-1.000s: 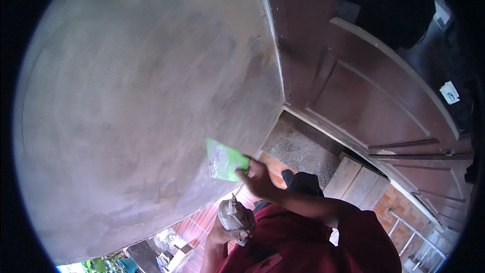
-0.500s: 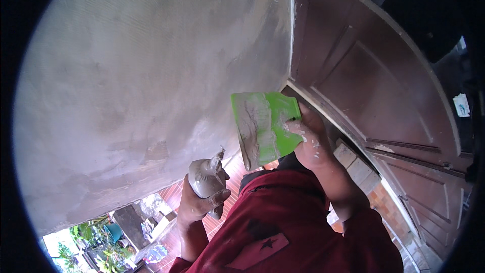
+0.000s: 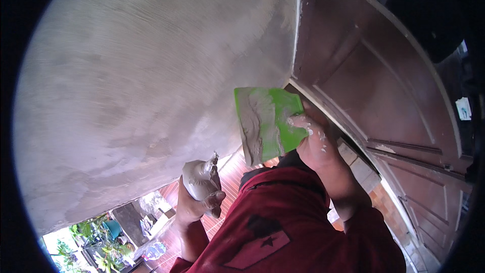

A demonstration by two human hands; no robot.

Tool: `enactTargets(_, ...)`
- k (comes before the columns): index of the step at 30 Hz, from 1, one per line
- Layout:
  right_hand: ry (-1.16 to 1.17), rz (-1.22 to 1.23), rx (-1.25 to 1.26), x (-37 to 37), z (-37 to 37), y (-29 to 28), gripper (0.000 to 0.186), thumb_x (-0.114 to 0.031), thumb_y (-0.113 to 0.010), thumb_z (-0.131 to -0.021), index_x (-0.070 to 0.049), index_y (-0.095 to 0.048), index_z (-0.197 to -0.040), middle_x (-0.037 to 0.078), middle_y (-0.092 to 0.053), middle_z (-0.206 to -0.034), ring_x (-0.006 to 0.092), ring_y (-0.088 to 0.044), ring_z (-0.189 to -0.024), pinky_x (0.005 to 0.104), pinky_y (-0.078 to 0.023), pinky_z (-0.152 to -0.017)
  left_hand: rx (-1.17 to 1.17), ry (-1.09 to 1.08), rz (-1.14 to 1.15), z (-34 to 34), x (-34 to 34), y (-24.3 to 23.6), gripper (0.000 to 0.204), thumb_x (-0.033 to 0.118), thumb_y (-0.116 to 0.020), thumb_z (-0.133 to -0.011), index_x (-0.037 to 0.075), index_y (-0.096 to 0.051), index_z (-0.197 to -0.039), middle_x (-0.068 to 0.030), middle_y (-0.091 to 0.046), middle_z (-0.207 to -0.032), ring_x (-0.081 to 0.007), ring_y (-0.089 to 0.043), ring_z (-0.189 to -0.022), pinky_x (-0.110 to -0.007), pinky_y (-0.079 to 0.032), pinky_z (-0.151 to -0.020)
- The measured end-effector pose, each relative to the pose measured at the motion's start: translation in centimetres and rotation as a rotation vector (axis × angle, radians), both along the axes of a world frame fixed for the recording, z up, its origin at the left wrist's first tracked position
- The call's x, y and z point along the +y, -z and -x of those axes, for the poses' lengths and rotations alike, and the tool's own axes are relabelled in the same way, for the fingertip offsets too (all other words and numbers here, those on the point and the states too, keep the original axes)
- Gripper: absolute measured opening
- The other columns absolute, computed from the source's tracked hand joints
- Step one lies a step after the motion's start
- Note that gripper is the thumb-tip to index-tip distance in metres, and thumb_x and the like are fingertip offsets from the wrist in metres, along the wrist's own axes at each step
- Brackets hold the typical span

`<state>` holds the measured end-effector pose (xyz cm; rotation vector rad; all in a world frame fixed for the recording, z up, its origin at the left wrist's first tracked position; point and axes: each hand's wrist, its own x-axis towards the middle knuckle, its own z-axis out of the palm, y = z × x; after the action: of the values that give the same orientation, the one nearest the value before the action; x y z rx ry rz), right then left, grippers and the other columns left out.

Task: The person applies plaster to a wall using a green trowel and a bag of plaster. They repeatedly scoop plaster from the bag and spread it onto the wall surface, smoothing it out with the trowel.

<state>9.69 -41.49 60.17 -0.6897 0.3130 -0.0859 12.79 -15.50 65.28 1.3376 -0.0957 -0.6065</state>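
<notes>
My right hand [image 3: 313, 144] is closed on a green plastic putty spreader [image 3: 289, 139], its thumb lying on the flat face. A thick band of wet grey putty [image 3: 256, 126] covers the spreader's left side, along the edge facing the wall. Lower and to the left, my left hand [image 3: 194, 207] wraps round a grey, rounded, putty-smeared lump [image 3: 198, 178]; whether a tool or container lies beneath the putty I cannot tell. A small peak of putty sticks up from its right side. Both hands are apart from the wall [image 3: 136, 86], and putty spots my right hand.
A brown panelled door [image 3: 374, 81] with a pale frame borders the wall on the right. Below are reddish striped floor tiles [image 3: 235, 184]. Potted plants [image 3: 108, 253] and a teal pot [image 3: 113, 228] stand at the lower left. Pale blocks [image 3: 358, 164] lie by the door.
The spreader and my right hand have shifted slightly up and right in view. My left hand with the grey lump has moved a little left. Both grips stay the same.
</notes>
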Motion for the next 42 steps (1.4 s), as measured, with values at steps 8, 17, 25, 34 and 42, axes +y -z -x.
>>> enactTargets(8, 0.650, 0.784, -0.154, 1.9, -9.0, 2.9, 0.038, -0.006, -0.054, -0.091, 0.002, -0.046, -0.128, 0.019, -0.060, -0.109, 0.0238, -0.065, -0.091, 0.0334, -0.051, -0.077, 0.097, 0.066, -0.114, 1.6, 1.4, 0.9, 0.061, 0.002, -0.079, -0.065, -0.001, -0.041, -0.113, -0.0111, -0.055, -0.072, -0.0153, -0.055, -0.050, -0.027, -0.044, -0.040)
enactTargets(17, 0.803, 1.282, -0.321, 14.7, -15.3, 2.1, 0.080, 0.008, -0.059, -0.070, -0.004, -0.030, -0.145, 0.036, -0.039, -0.134, 0.0431, -0.048, -0.118, 0.0424, -0.051, -0.093, 0.040, 0.253, -0.148, 3.1, 4.4, 0.7, 0.058, 0.003, -0.080, -0.060, -0.005, -0.043, -0.104, -0.0120, -0.055, -0.068, -0.0190, -0.056, -0.055, -0.028, -0.044, -0.048)
enactTargets(25, 0.570, 1.131, -0.389, 18.0, -8.6, 1.2, 0.060, 0.007, -0.056, -0.078, 0.002, -0.042, -0.135, 0.030, -0.049, -0.130, 0.0359, -0.053, -0.119, 0.0411, -0.050, -0.092, 0.088, 0.404, -0.096, 2.5, 7.0, -0.4, 0.051, 0.001, -0.079, -0.060, -0.004, -0.045, -0.098, -0.0116, -0.053, -0.066, -0.0191, -0.054, -0.053, -0.029, -0.043, -0.045)
enactTargets(34, 0.418, -0.001, -0.160, 11.8, 1.9, -0.9, 0.054, -0.014, -0.068, -0.078, -0.003, -0.047, -0.126, 0.003, -0.058, -0.104, 0.0101, -0.058, -0.089, 0.0229, -0.050, -0.068, 0.092, 0.407, 0.184, 0.1, 9.7, -0.8, 0.045, 0.003, -0.077, -0.065, -0.004, -0.049, -0.099, -0.0121, -0.057, -0.066, -0.0168, -0.054, -0.049, -0.027, -0.041, -0.041)
enactTargets(42, 0.367, 0.083, -0.127, 10.3, 6.8, -3.3, 0.062, -0.008, -0.059, -0.075, 0.006, -0.040, -0.133, 0.010, -0.055, -0.115, 0.0159, -0.056, -0.103, 0.0287, -0.043, -0.092, 0.030, 0.402, 0.004, -1.4, 9.0, -2.3, 0.048, -0.004, -0.078, -0.067, -0.004, -0.048, -0.104, -0.0130, -0.059, -0.072, -0.0149, -0.058, -0.049, -0.025, -0.045, -0.039)
